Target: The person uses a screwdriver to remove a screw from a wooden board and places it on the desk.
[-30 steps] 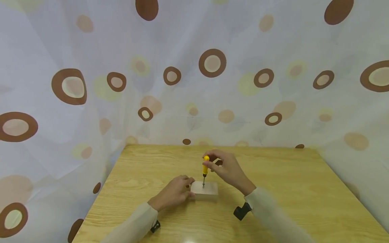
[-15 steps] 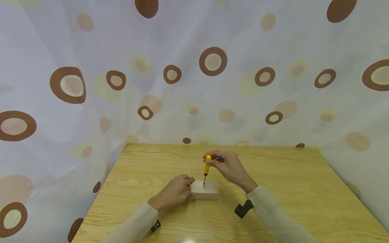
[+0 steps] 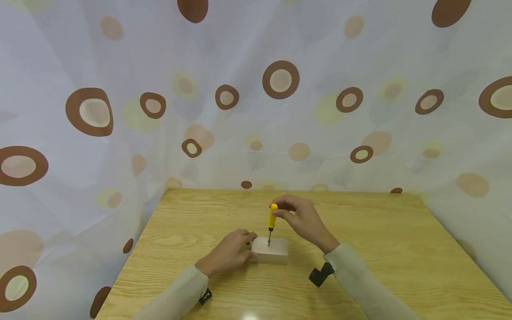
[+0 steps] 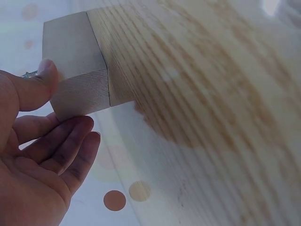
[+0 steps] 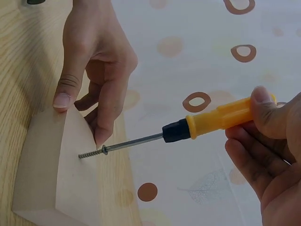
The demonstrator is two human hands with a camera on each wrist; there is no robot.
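A pale wooden block (image 3: 270, 257) lies on the wooden table. My left hand (image 3: 229, 254) grips its left end, thumb on the near side and fingers behind; the left wrist view shows the thumb pressing the block (image 4: 80, 94). A screw (image 5: 91, 154) stands in the block's top, much of its thread showing. The tip of a yellow screwdriver (image 3: 273, 217) with a black collar meets the screw head. My right hand (image 3: 301, 218) pinches the top of the screwdriver's handle (image 5: 225, 115) between thumb and fingers. The screwdriver leans slightly to the right.
The wooden table (image 3: 380, 249) extends on both sides of the block. Behind it and at the sides hangs a pale curtain (image 3: 256, 120) with brown and beige dots. Both wrists carry small black devices, such as the right one (image 3: 321, 274).
My right hand's fingers have shifted round the screwdriver handle, and the handle leans a little more to the right. The left hand and the block stay in place.
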